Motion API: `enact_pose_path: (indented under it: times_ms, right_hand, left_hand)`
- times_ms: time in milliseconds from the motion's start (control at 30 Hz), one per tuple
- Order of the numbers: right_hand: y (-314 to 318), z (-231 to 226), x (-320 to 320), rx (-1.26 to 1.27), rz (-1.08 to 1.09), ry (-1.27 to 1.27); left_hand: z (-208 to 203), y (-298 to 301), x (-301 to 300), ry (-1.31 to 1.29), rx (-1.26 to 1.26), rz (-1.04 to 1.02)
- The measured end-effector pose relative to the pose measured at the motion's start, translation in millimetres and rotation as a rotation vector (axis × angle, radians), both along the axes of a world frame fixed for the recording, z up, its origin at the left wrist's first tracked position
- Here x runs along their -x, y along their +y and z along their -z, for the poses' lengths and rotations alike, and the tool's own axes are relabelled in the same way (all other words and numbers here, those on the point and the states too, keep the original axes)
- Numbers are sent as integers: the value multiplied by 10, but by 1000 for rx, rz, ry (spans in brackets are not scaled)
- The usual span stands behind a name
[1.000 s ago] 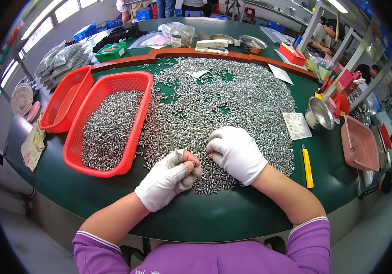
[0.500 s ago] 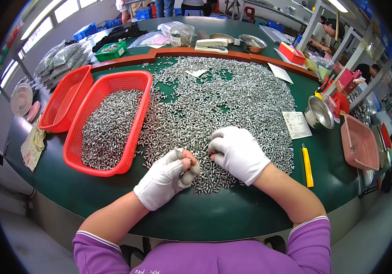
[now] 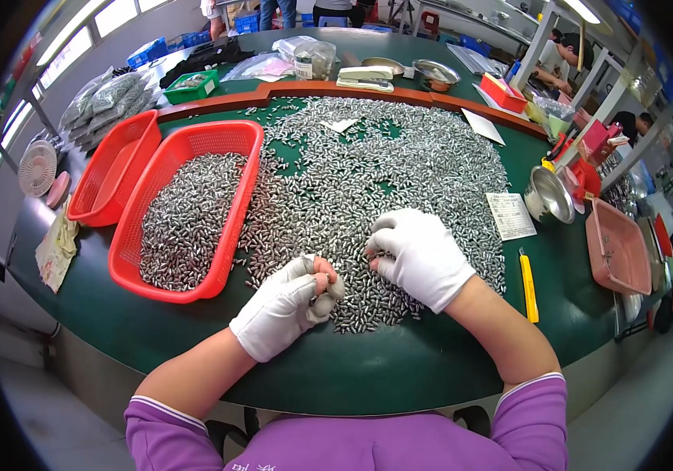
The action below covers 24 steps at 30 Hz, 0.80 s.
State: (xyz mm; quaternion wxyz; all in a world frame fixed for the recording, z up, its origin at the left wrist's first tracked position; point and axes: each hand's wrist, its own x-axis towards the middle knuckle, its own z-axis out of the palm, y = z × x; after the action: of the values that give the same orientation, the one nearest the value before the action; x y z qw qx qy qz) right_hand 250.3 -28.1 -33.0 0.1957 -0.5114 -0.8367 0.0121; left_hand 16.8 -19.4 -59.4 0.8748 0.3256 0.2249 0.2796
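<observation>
A wide spread of small, shiny metal pieces point(image 3: 430, 169), pointed at the ends and banded, covers much of the green table. At its near edge my left hand point(image 3: 288, 304), in a white glove with bare fingertips showing, is closed with thumb and fingers pinched together; whatever lies between them is too small to name. To its right, my gloved right hand point(image 3: 419, 255) rests over the pieces with fingers curled down and thumb drawn in. What its fingertips hold, if anything, is hidden. Left of both hands stands a red plastic basket point(image 3: 256, 169) heaped with the same pieces.
A second red basket point(image 3: 109, 177) stands at the far left. On the right lie a yellow cutter knife point(image 3: 528, 290), a printed slip point(image 3: 511, 216), a steel bowl point(image 3: 548, 195) and a pink tray point(image 3: 619, 267). A brown wooden rail point(image 3: 234, 106) borders the far side. People work beyond.
My right hand has shifted a little to the right over the pieces, fingers still curled. My left hand stays nearly where it was, still pinched.
</observation>
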Motion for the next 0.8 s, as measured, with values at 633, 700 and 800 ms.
enact_pose_path:
  times_ms: [633,700,800]
  right_hand:
    - [-108,4,197,386,-181,740]
    - [-133,19,224,472,-185,817]
    - [-146,24,254,276,-213,744]
  left_hand:
    - [-95,-47,-41,23,29,47]
    - [-78,-49,-36,38,5,45]
    - [-59,-35,-22,133,-32,29]
